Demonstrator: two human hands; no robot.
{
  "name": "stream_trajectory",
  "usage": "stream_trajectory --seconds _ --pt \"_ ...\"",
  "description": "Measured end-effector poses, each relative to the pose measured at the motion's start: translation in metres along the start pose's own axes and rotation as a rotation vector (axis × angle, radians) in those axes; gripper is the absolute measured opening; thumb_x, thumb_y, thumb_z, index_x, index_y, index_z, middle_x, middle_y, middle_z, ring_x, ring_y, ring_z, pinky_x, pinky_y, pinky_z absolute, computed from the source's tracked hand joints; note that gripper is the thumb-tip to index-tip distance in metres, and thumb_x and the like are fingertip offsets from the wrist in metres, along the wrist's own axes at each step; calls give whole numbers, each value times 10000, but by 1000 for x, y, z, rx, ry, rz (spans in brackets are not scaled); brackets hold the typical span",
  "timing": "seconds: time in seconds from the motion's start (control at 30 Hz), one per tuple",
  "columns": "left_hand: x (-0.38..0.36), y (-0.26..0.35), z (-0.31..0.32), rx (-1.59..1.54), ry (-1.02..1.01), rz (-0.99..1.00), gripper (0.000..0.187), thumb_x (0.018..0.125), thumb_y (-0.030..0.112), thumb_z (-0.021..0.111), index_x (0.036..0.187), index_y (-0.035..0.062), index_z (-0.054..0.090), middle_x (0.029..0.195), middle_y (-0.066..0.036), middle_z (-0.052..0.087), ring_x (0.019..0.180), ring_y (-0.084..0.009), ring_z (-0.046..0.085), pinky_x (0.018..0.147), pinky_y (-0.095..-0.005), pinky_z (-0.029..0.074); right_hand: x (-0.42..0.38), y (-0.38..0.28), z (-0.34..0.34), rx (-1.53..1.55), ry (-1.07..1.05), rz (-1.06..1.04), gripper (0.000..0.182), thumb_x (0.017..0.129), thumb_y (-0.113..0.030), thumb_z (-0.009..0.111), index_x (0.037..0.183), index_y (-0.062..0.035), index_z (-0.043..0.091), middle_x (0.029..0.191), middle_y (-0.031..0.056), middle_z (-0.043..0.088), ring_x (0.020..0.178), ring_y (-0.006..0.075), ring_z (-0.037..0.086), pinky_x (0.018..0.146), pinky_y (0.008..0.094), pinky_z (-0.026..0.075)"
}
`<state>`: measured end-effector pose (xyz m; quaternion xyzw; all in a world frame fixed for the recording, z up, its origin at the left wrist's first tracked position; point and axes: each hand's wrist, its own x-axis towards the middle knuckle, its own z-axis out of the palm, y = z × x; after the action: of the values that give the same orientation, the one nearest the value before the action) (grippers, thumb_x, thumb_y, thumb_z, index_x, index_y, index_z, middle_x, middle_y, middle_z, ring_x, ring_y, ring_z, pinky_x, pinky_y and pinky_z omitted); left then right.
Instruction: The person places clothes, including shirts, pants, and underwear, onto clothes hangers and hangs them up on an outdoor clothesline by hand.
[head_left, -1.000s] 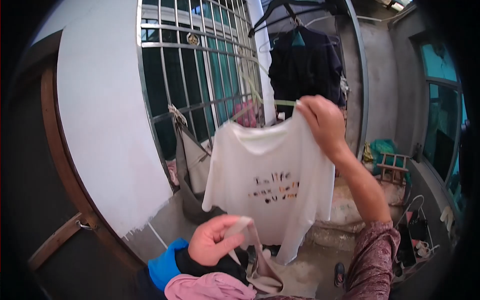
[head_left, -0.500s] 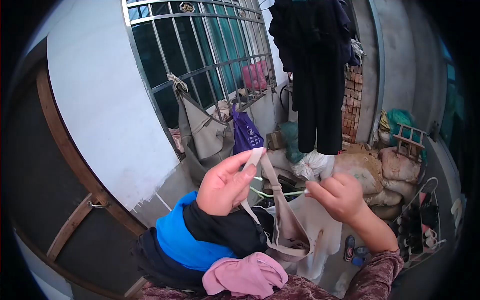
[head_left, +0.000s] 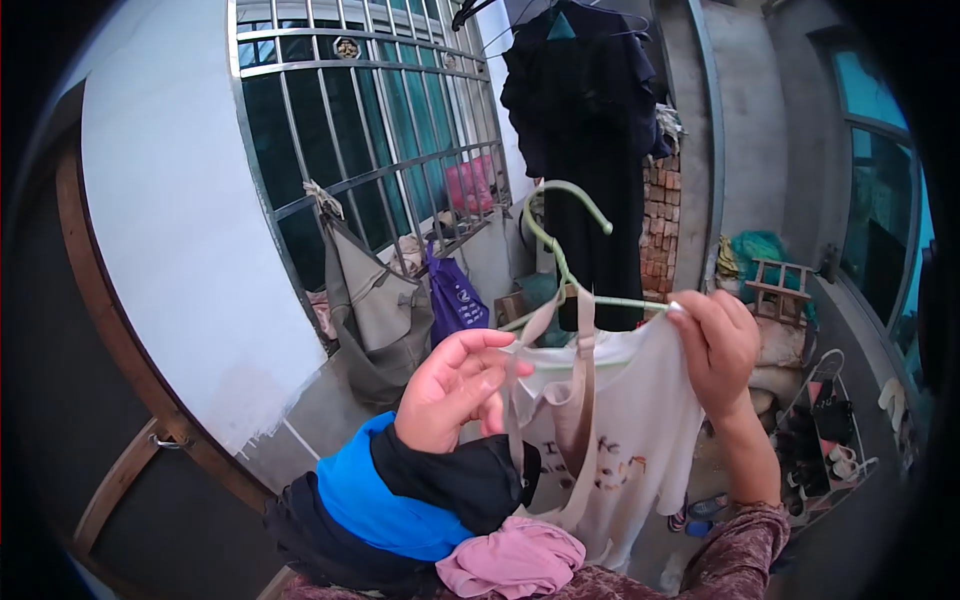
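The only view is the head camera's, worn on the person's head and looking forward and down past the left hand (head_left: 450, 392) and right hand (head_left: 718, 350), which sit close in front of the lens with the light-green clothes hanger (head_left: 632, 302) and white T-shirt (head_left: 655, 400). Its wide, bowed field runs from the brown-framed door (head_left: 82, 235) at the left edge, across the metal window grille (head_left: 300, 66) farther off, to the shoe rack (head_left: 832, 455) at lower right, where the dim, curved rim probably blurs some detail.
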<state>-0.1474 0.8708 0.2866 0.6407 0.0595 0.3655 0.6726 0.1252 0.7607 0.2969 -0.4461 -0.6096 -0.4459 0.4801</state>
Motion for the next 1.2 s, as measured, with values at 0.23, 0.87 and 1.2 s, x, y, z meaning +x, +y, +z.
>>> stream_trajectory --seconds 0.23,0.87,1.2 --pt "-15 1 -10 151 62 197 279 918 85 545 1181 -4 517 1261 -175 528 780 -189 637 647 -263 512 58 6 24 -28 158 50 65 832 -98 656 857 -40 639 716 95 580 643 270 562 602 350 439" --pt "-107 -26 -127 18 315 65 141 937 101 533 962 -24 593 782 -163 651 601 -184 610 559 -260 502 347 33 59 -377 347 -156 270 890 -336 559 839 -86 648 845 101 661 813 315 626 711 425 477" --pt "-143 -51 -184 -57 461 133 144 942 92 509 944 -35 577 731 -173 635 548 -198 595 499 -287 497 436 4 79 -488 276 57 298 886 -397 554 918 -136 694 948 101 679 918 316 639 775 434 503"
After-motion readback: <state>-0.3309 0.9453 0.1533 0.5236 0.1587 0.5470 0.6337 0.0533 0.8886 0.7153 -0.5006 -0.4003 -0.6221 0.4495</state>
